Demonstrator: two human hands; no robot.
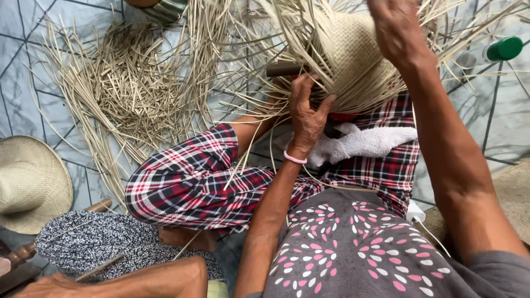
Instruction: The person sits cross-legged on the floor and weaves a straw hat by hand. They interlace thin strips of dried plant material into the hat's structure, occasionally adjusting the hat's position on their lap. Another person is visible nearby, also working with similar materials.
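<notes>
Left hand [305,113] and right hand [395,30] grip one half-woven hat [353,60].

A home craft spot on a floor, set up for straw weaving. The person sits cross-legged on pale grey tiles [513,110] with dark grout lines. Loose straw strips [127,88] lie heaped and scattered over the tiles. A finished straw hat [30,182] rests at the left, and a half-woven hat [359,55] with long loose ends sits on the lap
</notes>
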